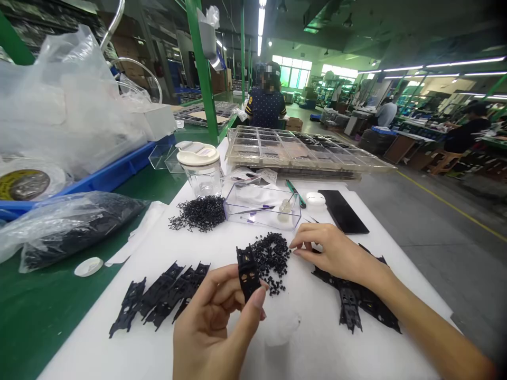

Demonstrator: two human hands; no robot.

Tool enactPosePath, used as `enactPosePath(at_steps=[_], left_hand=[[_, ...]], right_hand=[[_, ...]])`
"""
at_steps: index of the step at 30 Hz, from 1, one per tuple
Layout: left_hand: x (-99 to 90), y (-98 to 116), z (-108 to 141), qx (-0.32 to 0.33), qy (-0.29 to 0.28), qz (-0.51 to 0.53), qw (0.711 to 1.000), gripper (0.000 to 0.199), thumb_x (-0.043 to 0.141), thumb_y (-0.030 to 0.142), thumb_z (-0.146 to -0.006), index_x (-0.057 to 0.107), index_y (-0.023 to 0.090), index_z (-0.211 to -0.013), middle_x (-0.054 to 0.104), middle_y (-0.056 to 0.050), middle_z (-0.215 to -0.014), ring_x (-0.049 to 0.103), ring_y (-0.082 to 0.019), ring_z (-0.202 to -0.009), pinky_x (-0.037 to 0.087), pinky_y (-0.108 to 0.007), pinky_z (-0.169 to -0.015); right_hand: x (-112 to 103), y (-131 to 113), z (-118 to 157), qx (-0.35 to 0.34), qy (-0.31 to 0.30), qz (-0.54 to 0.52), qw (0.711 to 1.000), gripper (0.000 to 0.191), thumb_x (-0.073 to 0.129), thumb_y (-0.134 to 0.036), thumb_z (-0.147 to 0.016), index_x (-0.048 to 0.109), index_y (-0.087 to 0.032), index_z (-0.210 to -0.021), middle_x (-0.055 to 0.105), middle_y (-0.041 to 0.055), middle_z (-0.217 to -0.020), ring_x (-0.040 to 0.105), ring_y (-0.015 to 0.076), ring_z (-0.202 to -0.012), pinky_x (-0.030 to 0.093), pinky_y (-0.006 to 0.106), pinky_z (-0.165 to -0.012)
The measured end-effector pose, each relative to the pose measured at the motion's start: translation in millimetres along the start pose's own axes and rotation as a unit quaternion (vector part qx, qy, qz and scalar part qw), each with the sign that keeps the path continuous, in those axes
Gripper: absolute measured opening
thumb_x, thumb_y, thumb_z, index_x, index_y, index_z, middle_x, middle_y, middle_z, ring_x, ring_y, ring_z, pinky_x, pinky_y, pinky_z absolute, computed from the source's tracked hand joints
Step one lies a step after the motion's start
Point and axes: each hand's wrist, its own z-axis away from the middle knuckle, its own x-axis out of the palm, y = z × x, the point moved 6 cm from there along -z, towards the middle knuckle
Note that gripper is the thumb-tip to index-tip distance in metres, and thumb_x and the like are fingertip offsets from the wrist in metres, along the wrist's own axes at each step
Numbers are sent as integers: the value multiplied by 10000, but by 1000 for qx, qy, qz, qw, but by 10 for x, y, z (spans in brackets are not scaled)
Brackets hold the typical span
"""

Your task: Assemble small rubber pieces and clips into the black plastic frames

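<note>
My left hand holds a black plastic part upright between thumb and fingers, near the middle of the white work surface. Just behind it lies a heap of tiny black pieces. At the heap's right edge is my right hand, its thumb and fingertips close together; whatever is between them is too small to make out. Several similar black parts lie to the left, and more black parts lie beneath and beside my right forearm. A pile of thin black pieces sits farther back on the left.
Behind the heap stand a clear box with tools, a lidded cup, a green cutter, a white case and a black phone. A divided tray is at the back; bags lie left. A person sits beyond.
</note>
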Motion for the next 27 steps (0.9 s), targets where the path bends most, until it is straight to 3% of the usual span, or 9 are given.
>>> enactPosePath(at_steps=[7, 13, 22, 27], left_hand=[[48, 37, 14, -6, -7, -3, 1000, 268, 846, 325, -786, 726, 207, -995, 766, -35, -787, 632, -141, -620, 522, -223, -600], [55, 26, 13, -8, -5, -2, 1000, 269, 843, 327, -792, 723, 200, -997, 762, -40, -800, 624, -137, -618, 519, -222, -596], [73, 5, 30, -18, -23, -21, 999, 277, 828, 349, -811, 716, 202, -1018, 747, -41, -811, 629, -153, -669, 513, -238, -630], [123, -76, 34, -36, -47, -56, 997, 315, 832, 386, -798, 709, 212, -1031, 738, -39, -813, 628, -167, -675, 497, -262, -625]], right_hand=[[58, 33, -48, 3, -19, -9, 1000, 103, 657, -195, -973, 756, -223, -960, 722, 21, -948, 646, 163, -771, 512, 314, -730], [-34, -21, -27, 2, 26, -15, 1000, 122, 588, -177, -985, 691, -203, -926, 710, 29, -921, 633, 162, -773, 522, 312, -725], [-201, -76, 88, 58, 79, -129, 987, 82, 689, -237, -929, 761, -221, -893, 769, 22, -863, 732, 175, -760, 614, 290, -709], [-189, -261, 134, 53, 76, -248, 964, 100, 732, -295, -927, 769, -213, -883, 748, 33, -819, 716, 177, -732, 614, 293, -672]])
